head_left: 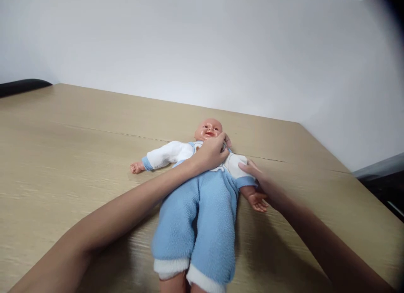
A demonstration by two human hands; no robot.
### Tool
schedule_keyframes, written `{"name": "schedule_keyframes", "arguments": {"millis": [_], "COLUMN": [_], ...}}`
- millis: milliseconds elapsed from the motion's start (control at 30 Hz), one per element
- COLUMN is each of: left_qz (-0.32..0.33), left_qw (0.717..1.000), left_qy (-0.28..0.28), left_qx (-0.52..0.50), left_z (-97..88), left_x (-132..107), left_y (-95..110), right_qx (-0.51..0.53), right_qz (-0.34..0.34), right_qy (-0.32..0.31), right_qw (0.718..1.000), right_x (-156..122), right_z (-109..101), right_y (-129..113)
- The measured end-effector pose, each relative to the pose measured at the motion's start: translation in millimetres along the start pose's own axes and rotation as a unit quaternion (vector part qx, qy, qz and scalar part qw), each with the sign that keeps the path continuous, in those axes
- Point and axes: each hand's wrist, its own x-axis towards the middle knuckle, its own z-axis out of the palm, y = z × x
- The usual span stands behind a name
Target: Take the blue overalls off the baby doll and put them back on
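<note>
A baby doll [202, 200] in a blue and white fleece suit lies on its back on the wooden table [78, 137], head away from me. My left hand [212, 152] rests on the doll's upper chest with fingers curled and pinched at the collar of the suit, just under the chin. My right hand [261, 181] lies against the doll's right-side arm, fingers wrapped at the blue sleeve cuff near the small plastic hand [257, 200]. The doll's other arm [158, 157] stretches out to the left.
A plain white wall [202, 44] stands behind the table. The table's right edge [328, 152] slants toward me, with a dark floor area beyond it. A dark object [22, 86] sits at the far left edge.
</note>
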Motion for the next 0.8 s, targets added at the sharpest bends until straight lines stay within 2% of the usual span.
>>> {"name": "schedule_keyframes", "arguments": {"millis": [67, 133, 200, 300, 400, 500, 600, 633, 700, 800], "left_qz": [0.005, 0.008, 0.008, -0.003, -0.014, -0.006, 0.028, 0.044, 0.078, 0.11], "left_qw": [1.0, 1.0, 1.0, 1.0, 1.0, 0.998, 0.993, 0.989, 0.984, 0.986], "left_qy": [0.007, 0.011, 0.01, 0.003, -0.005, -0.007, 0.001, 0.009, 0.027, 0.043], "left_qx": [-0.007, -0.009, -0.007, 0.003, 0.022, 0.057, 0.116, 0.137, 0.161, 0.121], "left_z": [1.6, 2.1, 1.7, 0.8, 0.1, -1.7, -6.4, -8.8, -15.2, -28.0], "left_x": [-1, -1, -1, -1, -1, -2, -5, -6, -12, -28], "left_y": [-1, -1, 0, 2, 3, 4, 7, 8, 13, 20], "right_qx": [0.026, 0.032, 0.01, -0.025, -0.04, -0.105, -0.232, -0.249, -0.212, -0.056], "right_qz": [0.082, 0.125, 0.109, 0.093, 0.091, 0.037, -0.099, -0.14, -0.169, -0.109], "right_qy": [-0.055, -0.076, -0.055, -0.016, 0.0, 0.042, 0.125, 0.133, 0.095, -0.025], "right_qw": [0.995, 0.989, 0.992, 0.995, 0.995, 0.993, 0.96, 0.949, 0.958, 0.992], "right_x": [-20, -35, -44, -49, -52, -56, -62, -65, -69, -68], "right_z": [-15, -31, -47, -65, -71, -63, -45, -38, -22, 2], "right_y": [-5, -7, -1, 21, 46, 50, 29, 19, 1, -11]}}
